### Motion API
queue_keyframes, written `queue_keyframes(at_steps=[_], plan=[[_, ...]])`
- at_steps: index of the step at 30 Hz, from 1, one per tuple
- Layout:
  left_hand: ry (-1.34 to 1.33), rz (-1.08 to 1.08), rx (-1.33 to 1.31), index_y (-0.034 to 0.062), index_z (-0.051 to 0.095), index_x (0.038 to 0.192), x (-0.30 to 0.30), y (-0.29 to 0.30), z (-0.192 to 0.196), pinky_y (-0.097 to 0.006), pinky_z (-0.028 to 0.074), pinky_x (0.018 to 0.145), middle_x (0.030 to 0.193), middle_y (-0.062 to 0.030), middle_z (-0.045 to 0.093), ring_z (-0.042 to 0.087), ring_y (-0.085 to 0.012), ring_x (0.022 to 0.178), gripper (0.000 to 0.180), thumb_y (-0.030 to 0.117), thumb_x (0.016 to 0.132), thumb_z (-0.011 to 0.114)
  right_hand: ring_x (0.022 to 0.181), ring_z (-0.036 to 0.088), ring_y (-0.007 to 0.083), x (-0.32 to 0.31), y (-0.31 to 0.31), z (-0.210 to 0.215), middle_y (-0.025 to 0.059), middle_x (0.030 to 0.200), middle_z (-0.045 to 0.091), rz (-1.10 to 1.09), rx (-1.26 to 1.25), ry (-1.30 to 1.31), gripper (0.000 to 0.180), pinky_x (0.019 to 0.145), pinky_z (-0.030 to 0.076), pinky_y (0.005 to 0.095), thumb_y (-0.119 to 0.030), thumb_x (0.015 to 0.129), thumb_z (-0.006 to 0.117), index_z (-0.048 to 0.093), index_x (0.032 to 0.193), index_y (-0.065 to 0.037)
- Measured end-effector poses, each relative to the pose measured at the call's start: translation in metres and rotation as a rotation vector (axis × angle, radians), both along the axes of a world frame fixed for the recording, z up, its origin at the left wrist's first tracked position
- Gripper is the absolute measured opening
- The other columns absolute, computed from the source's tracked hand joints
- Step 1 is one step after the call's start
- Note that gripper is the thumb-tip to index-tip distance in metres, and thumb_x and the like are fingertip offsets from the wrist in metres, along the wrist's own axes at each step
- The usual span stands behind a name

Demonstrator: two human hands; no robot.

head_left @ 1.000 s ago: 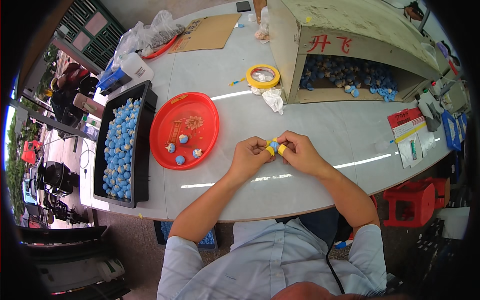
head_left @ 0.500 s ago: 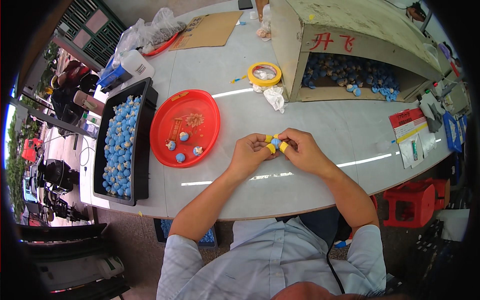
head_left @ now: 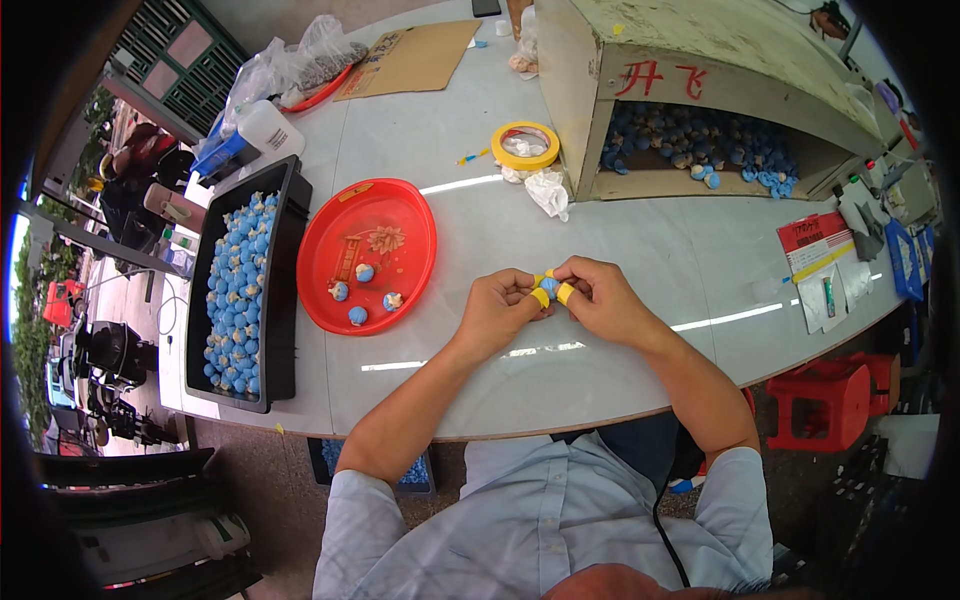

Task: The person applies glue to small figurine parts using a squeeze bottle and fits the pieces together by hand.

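Over the middle of the table, a small blue ball-shaped piece is pinched between my two hands. My left hand has its fingers closed on the ball's left side. From the other side, my right hand grips the same piece. Yellow tape wraps the thumbs and some fingertips. The fingers hide most of the ball. Left of my hands, a round red tray holds several blue balls with pale, tan-coloured bits on them, one of them a blue ball near its front rim.
A black bin full of similar blue balls stands at the left. A yellow tape roll and crumpled tissue lie beyond my hands. At the back right is a wooden box with more blue pieces. Cardboard lies far off.
My hands stay together on the ball, with only slight finger movement. The whole view has shifted a little; the tray and bin look otherwise the same.
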State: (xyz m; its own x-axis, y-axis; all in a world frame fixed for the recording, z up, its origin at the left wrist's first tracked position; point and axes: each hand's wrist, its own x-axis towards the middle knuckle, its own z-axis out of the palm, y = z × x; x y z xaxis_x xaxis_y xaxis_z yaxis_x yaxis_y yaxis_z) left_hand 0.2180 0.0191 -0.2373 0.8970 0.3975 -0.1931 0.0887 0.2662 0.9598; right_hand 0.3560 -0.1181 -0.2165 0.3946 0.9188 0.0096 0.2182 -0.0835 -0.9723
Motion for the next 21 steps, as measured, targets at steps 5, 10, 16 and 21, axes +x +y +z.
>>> queue_keyframes(at_steps=[5,10,16,21], plan=[[0.02,0.015,-0.001,-0.0131,0.054,0.105,0.0008,-0.0032,0.0051,-0.025,0.057,0.076,0.1,-0.0152,0.064,0.068,-0.0192,0.088,0.019,-0.006,0.088,0.055,0.062,0.051,0.0061,-0.0009,-0.0005,-0.0045,0.0066,0.079,0.062,-0.02,0.016,0.022,0.015,0.055,0.043,0.0234,0.004,0.085,0.055,0.06,0.099,0.006],[0.023,0.019,0.022,-0.0126,0.055,0.103,0.0,-0.0005,0.0012,-0.025,0.057,0.075,0.098,-0.0144,0.064,0.068,-0.0175,0.085,0.018,-0.005,0.087,0.056,0.062,0.051,0.0066,-0.005,0.0014,-0.0002,0.0071,0.078,0.062,-0.03,0.033,-0.022,0.012,0.055,0.043,0.0237,0.003,0.086,0.057,0.06,0.097,0.006],[0.003,0.021,-0.013,-0.0133,0.055,0.103,-0.0004,-0.0019,0.0045,-0.025,0.057,0.075,0.096,-0.014,0.064,0.068,-0.0165,0.084,0.019,-0.004,0.086,0.058,0.061,0.051,0.009,-0.0081,0.0007,-0.0015,0.008,0.08,0.061,-0.054,0.094,-0.157,0.009,0.055,0.043,0.0251,0.003,0.085,0.057,0.059,0.094,0.004],[-0.016,0.01,-0.029,-0.0137,0.055,0.103,-0.0014,-0.0006,0.0016,-0.026,0.057,0.075,0.096,-0.0142,0.064,0.068,-0.0171,0.084,0.019,-0.004,0.087,0.058,0.061,0.051,0.0109,-0.0079,0.0002,-0.0028,0.0089,0.082,0.061,-0.049,0.109,-0.188,0.009,0.056,0.043,0.0258,0.004,0.085,0.057,0.058,0.094,0.004]])
